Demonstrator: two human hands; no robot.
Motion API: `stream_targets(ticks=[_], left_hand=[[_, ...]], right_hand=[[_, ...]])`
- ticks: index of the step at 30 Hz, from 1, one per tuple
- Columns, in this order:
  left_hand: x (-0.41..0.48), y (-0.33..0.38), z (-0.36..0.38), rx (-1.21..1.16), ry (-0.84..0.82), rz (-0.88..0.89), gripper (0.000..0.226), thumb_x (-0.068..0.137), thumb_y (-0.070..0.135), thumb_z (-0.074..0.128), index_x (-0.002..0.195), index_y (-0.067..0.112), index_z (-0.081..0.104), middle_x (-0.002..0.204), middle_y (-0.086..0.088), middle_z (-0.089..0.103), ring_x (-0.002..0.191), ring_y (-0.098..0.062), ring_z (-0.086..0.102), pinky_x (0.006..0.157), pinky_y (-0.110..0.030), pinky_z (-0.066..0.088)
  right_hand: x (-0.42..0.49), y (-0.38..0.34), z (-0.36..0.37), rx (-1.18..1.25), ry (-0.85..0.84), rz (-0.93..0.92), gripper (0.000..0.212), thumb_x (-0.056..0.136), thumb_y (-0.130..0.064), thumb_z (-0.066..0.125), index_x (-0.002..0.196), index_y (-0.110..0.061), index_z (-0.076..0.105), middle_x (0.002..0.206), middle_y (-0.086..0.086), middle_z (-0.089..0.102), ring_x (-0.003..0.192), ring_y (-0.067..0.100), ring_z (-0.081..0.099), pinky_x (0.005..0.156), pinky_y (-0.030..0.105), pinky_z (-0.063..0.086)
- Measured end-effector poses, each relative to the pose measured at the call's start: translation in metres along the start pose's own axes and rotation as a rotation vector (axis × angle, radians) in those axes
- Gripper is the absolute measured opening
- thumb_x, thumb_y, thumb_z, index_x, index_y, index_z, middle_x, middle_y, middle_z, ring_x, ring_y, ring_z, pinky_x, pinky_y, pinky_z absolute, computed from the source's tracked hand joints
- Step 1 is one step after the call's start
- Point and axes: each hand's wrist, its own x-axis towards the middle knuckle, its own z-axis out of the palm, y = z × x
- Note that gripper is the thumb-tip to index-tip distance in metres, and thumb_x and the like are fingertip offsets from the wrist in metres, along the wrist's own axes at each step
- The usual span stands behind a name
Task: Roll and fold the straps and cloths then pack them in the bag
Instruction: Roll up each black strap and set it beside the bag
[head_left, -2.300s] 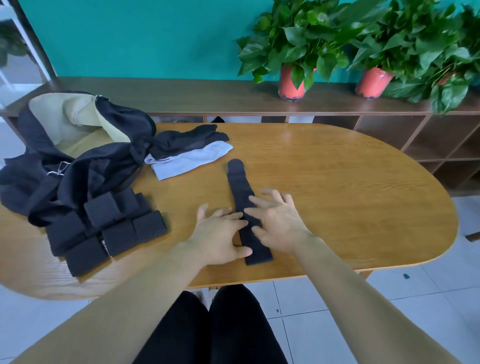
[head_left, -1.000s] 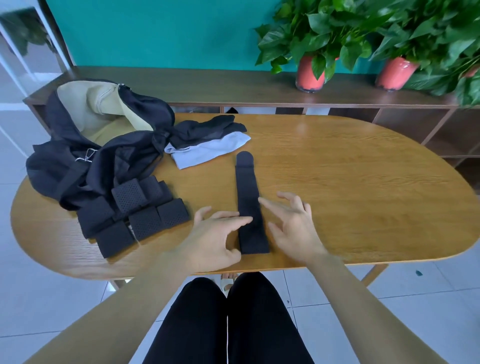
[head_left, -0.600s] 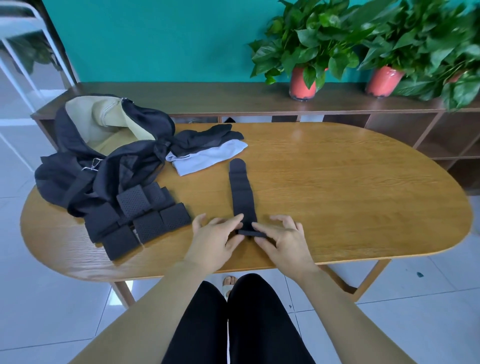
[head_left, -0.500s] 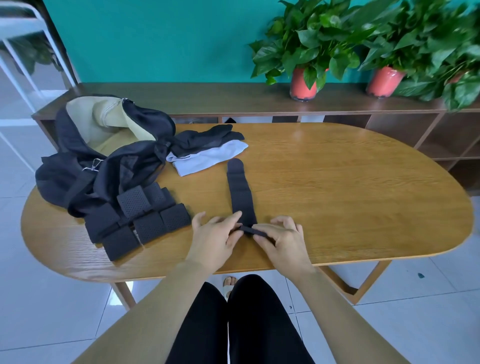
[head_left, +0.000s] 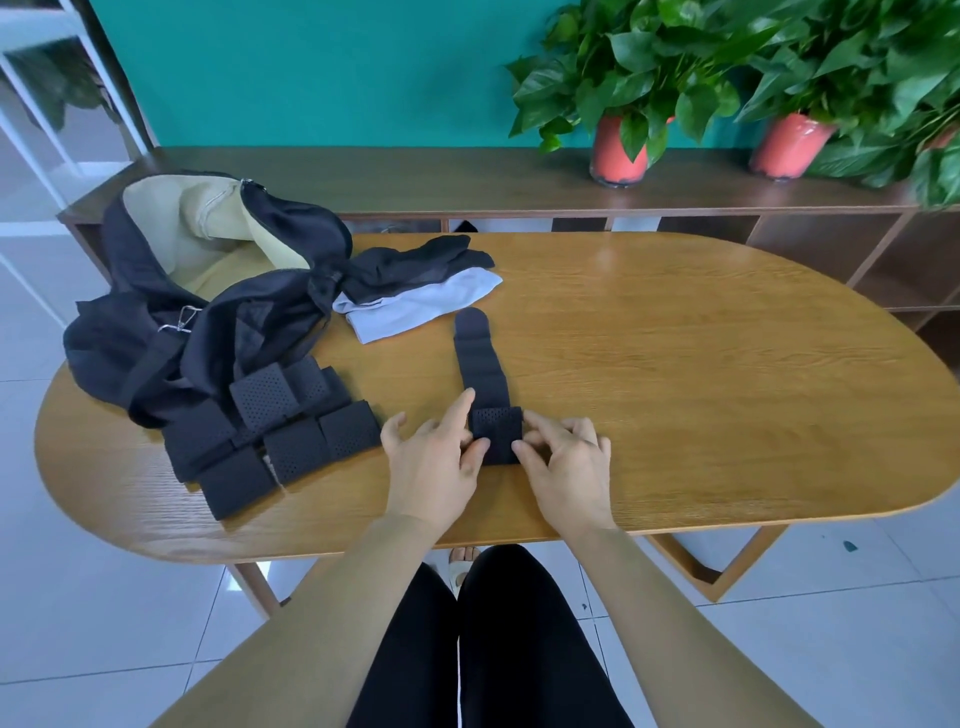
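Left hand (head_left: 435, 460), right hand (head_left: 569, 462): pinching rolled near end of black perforated strap (head_left: 480, 358) at near edge of wooden table (head_left: 701, 415); likely light, soft, springy, so best gripped at roll's two sides.

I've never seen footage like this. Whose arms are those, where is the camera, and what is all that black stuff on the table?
There is no machine here. These are a person's two bare arms, filmed by one wide-angle camera worn on their head. It looks forward and down, so their lap shows too. They are at a wooden table. The left hand and right hand pinch the near end of a long black strap. That end is rolled up, and the rest lies flat, pointing away. On the left lies an open black bag with a pale lining, and in front of it a pile of rolled straps. Beside the bag are folded cloths, black on white. Potted plants stand on the shelf behind.
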Motion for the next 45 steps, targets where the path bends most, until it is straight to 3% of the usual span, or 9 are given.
stream_targets(ticks=[4,14,20,24,26,31,36,40,45], left_hand=[[-0.001,-0.003,0.004,0.088,0.046,0.036,0.046,0.086,0.033,0.067,0.13,0.027,0.055,0.083,0.013,0.064,0.095,-0.016,0.059,0.104,-0.044,0.016],[0.002,-0.01,0.01,0.156,0.06,0.098,0.044,0.079,0.029,0.076,0.121,0.025,0.064,0.116,0.006,0.064,0.107,-0.02,0.06,0.1,-0.054,0.026],[0.003,-0.012,0.01,0.199,0.023,0.218,0.023,0.082,0.024,0.072,0.104,0.028,0.073,0.115,0.011,0.068,0.111,-0.016,0.058,0.101,-0.047,0.014],[0.002,-0.009,-0.001,0.213,-0.155,0.181,0.036,0.094,0.042,0.05,0.128,0.033,0.059,0.139,0.017,0.05,0.131,-0.006,0.039,0.108,-0.047,0.005],[0.005,-0.011,-0.009,0.208,-0.265,0.196,0.048,0.092,0.053,0.048,0.136,0.035,0.049,0.146,0.02,0.041,0.137,-0.003,0.028,0.111,-0.046,0.001],[-0.001,-0.021,-0.023,0.163,-0.331,0.327,0.044,0.09,0.051,0.053,0.13,0.034,0.056,0.14,0.019,0.048,0.137,0.0,0.029,0.112,-0.041,0.0],[-0.017,-0.018,-0.03,0.005,-0.354,0.299,0.056,0.087,0.059,0.03,0.123,0.032,0.063,0.128,0.019,0.058,0.131,0.004,0.035,0.105,-0.029,0.005],[-0.015,-0.007,-0.03,-0.008,-0.34,0.205,0.044,0.099,0.051,0.028,0.123,0.032,0.061,0.121,0.015,0.062,0.123,-0.004,0.044,0.093,-0.027,0.012],[-0.008,-0.006,-0.026,-0.048,-0.304,0.085,0.047,0.099,0.049,0.035,0.138,0.026,0.048,0.121,0.005,0.065,0.113,-0.016,0.057,0.1,-0.038,0.034]], right_hand=[[0.0,0.0,0.002,-0.025,-0.005,0.001,0.039,0.09,-0.029,0.063,0.128,-0.024,0.059,0.091,-0.015,0.069,0.105,0.01,0.043,0.082,0.025,0.022],[0.001,0.001,0.005,-0.074,-0.005,-0.004,0.039,0.088,-0.03,0.065,0.126,-0.023,0.061,0.088,-0.015,0.066,0.103,0.013,0.046,0.082,0.029,0.031],[-0.001,0.002,0.007,-0.129,0.012,-0.026,0.035,0.085,-0.029,0.067,0.12,-0.023,0.065,0.092,-0.008,0.065,0.102,0.019,0.05,0.078,0.031,0.033],[-0.003,0.003,0.006,-0.164,0.064,-0.113,0.032,0.08,-0.024,0.066,0.112,-0.021,0.069,0.106,-0.006,0.064,0.104,0.021,0.049,0.078,0.031,0.034],[-0.007,0.003,0.002,-0.144,0.015,-0.179,0.044,0.072,-0.022,0.059,0.114,-0.021,0.069,0.119,-0.009,0.063,0.114,0.018,0.044,0.082,0.031,0.031],[-0.02,0.011,-0.015,-0.142,-0.099,-0.306,0.053,0.066,-0.023,0.057,0.118,-0.021,0.066,0.121,-0.012,0.064,0.124,0.013,0.039,0.088,0.025,0.022],[-0.032,0.018,-0.022,-0.181,-0.07,-0.373,0.038,0.075,-0.026,0.064,0.112,-0.021,0.069,0.102,-0.012,0.07,0.115,0.014,0.041,0.083,0.024,0.021],[-0.03,0.012,-0.011,-0.155,0.025,-0.274,0.024,0.083,-0.03,0.059,0.1,-0.021,0.073,0.093,-0.011,0.071,0.101,0.019,0.05,0.075,0.03,0.029],[-0.021,0.0,0.005,-0.233,0.092,-0.137,0.024,0.086,-0.031,0.057,0.076,-0.013,0.07,0.078,-0.001,0.063,0.083,0.026,0.054,0.066,0.033,0.036]])
